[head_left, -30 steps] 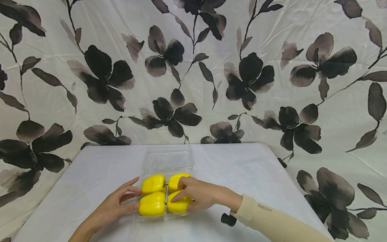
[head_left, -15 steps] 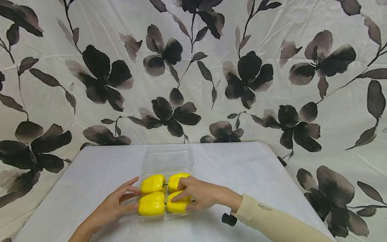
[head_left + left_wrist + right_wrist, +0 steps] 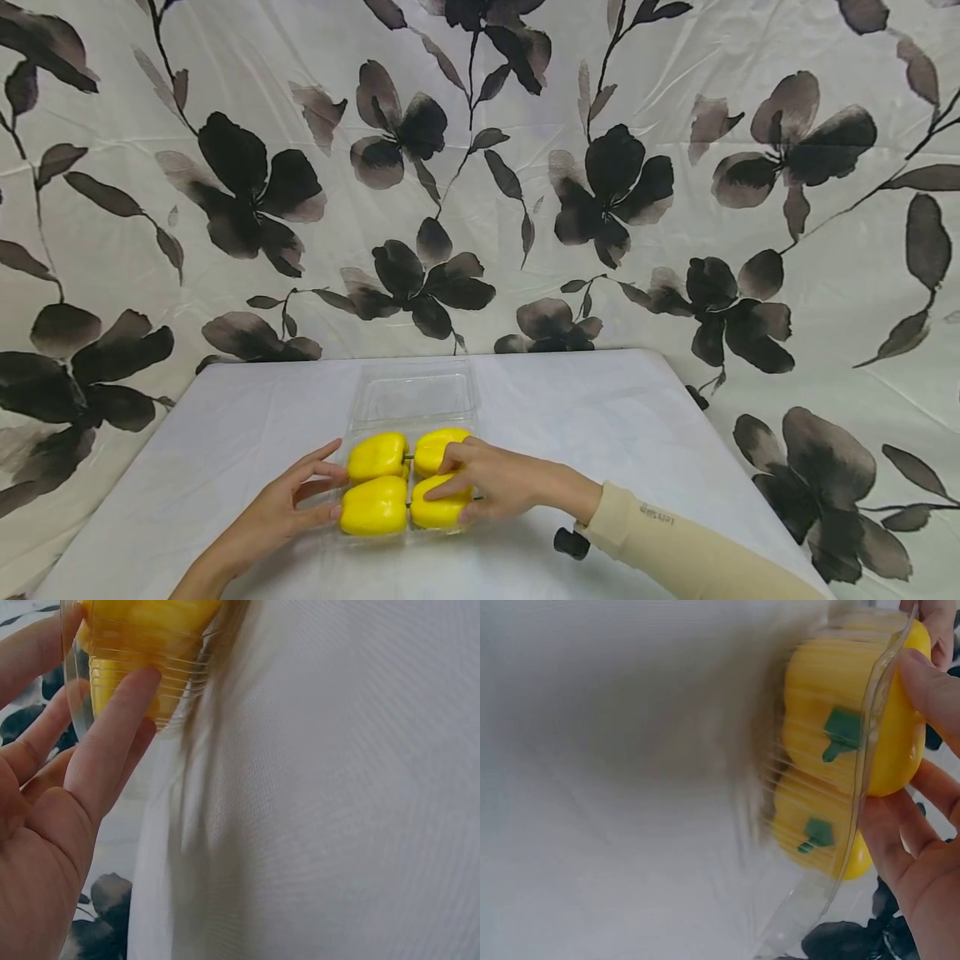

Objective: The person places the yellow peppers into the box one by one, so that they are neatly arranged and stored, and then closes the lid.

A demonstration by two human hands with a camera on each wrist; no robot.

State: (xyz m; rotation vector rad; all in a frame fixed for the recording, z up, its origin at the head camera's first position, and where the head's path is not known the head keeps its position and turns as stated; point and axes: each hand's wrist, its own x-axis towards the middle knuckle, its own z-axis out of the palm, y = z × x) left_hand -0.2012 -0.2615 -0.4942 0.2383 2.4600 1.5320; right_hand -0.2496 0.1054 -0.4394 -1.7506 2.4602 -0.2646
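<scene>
Several yellow bell peppers (image 3: 373, 506) sit in two rows in the base of a clear plastic clamshell box (image 3: 868, 705). My left hand (image 3: 281, 504) is at the box's left side, fingers extended and apart. In the left wrist view its fingertips touch the ribbed wall. My right hand (image 3: 498, 479) reaches over from the right, its fingers and thumb around the near right bell pepper (image 3: 442, 502). In the right wrist view one digit rests on this pepper and other fingers (image 3: 889, 832) lie at the rim. Green stems (image 3: 844, 731) show through the wall.
The box's clear lid (image 3: 412, 396) lies folded back behind the peppers. A white cloth covers the table (image 3: 585, 417), whose far edge meets a floral backdrop (image 3: 420, 167). A small black device (image 3: 572, 543) hangs below the right sleeve (image 3: 675, 542).
Both hands and the peppers keep their places in relation to one another. The head view has shifted slightly.
</scene>
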